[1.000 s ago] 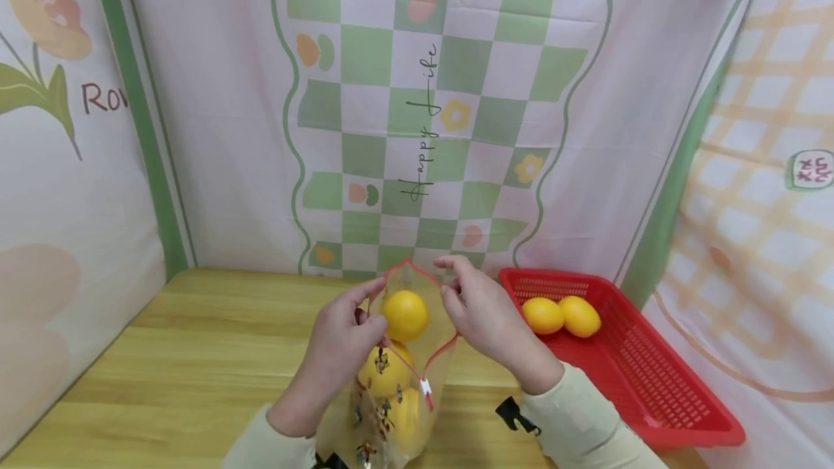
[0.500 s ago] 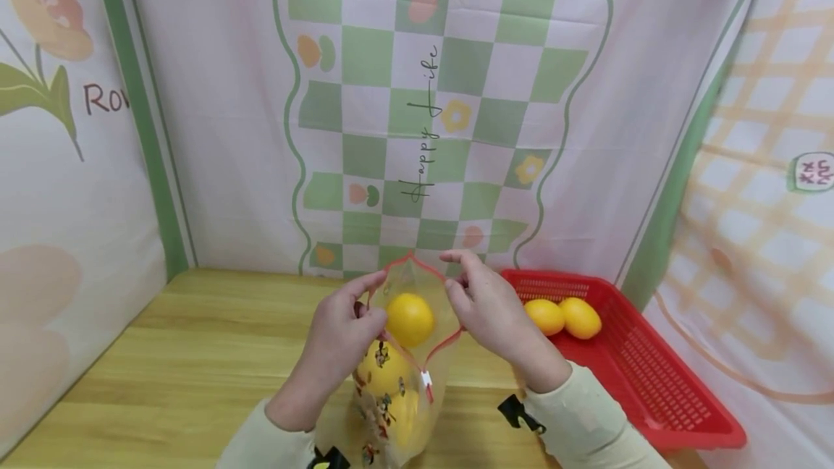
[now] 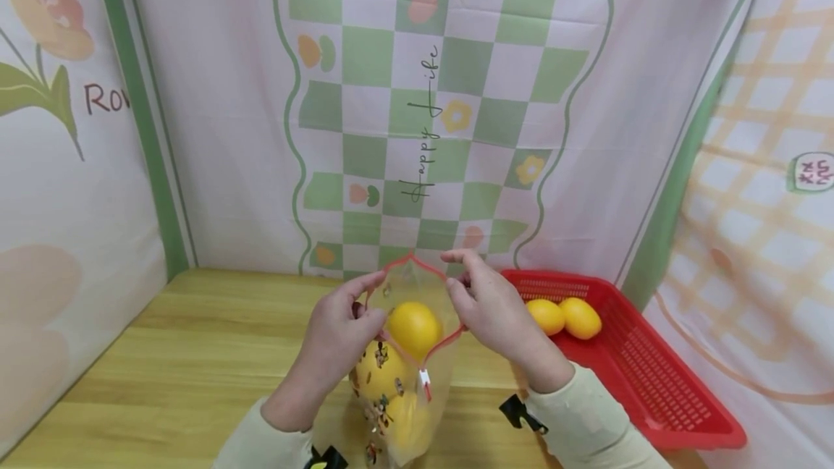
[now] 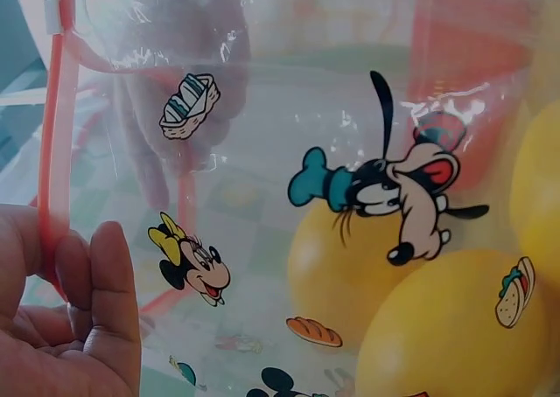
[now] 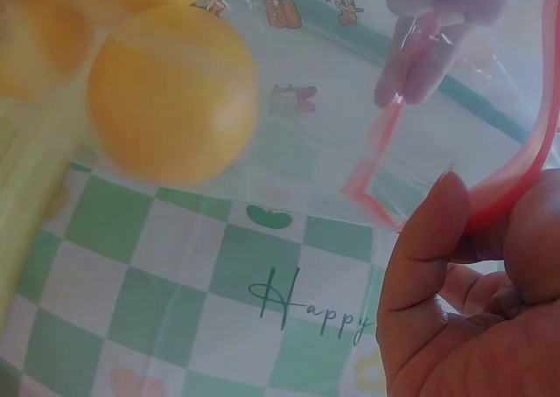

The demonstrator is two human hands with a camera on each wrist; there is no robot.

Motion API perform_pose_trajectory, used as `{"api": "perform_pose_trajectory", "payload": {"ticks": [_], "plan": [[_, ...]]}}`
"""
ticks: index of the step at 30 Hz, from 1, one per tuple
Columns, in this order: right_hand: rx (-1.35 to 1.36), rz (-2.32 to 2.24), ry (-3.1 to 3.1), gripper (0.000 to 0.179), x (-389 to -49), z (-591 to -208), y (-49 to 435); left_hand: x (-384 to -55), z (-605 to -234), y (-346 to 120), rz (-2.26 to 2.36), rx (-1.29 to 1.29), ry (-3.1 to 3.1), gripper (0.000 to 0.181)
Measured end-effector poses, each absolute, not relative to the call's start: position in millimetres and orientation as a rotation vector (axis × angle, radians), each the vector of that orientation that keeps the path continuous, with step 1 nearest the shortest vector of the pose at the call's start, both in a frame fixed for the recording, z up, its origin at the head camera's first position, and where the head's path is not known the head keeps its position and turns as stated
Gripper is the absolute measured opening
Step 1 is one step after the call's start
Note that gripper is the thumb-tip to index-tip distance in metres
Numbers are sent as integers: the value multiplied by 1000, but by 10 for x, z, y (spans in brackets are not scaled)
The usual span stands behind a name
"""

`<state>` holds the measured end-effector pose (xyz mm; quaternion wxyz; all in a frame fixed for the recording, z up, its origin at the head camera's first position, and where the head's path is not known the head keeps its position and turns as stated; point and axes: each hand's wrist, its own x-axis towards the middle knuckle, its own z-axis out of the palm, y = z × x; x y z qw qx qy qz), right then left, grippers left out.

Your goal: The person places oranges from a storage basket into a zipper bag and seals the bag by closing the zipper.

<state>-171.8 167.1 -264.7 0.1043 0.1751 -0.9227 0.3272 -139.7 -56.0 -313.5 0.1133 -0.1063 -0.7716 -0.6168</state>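
Observation:
A clear zipper bag (image 3: pixel 440 382) with a red zip edge and cartoon prints stands between my hands, its mouth spread apart. My left hand (image 3: pixel 340 328) pinches the left side of the rim, and my right hand (image 3: pixel 493 313) pinches the right side with its index finger extended. Several yellow, lemon-like fruits lie inside; the top fruit (image 3: pixel 415 328) shows through the mouth. A white slider (image 3: pixel 424 378) sits at the near corner of the zip. In the left wrist view, fruit (image 4: pixel 455 327) presses against the printed film. Rounded fruit (image 5: pixel 175 95) also shows through the film in the right wrist view.
A red plastic basket (image 3: pixel 658 382) stands at the right, holding two more yellow fruits (image 3: pixel 580 318) at its far end. Beneath the bag is a wooden table (image 3: pixel 215 353). Patterned cloth (image 3: pixel 221 114) hangs behind it and along both sides.
The bag's mouth has widened as my hands drew slightly apart. The top fruit has shifted a little nearer and to the right in the head view. Both hands keep their hold.

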Motion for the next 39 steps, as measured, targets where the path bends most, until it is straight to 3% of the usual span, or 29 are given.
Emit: {"api": "perform_pose_trajectory", "payload": {"ticks": [9, 15, 39], "plan": [[501, 949, -2742, 40, -1729, -2729, 1681, -1391, -3184, -577, -1803, -400, -2263, 58], [476, 956, -2756, 40, -1737, -2758, 1701, -1409, -3212, -566, -1691, -480, -2277, 48], [523, 1138, -2763, 44, -1800, -2777, 1912, -1380, -3271, -527, -1668, -308, -2357, 51]]}}
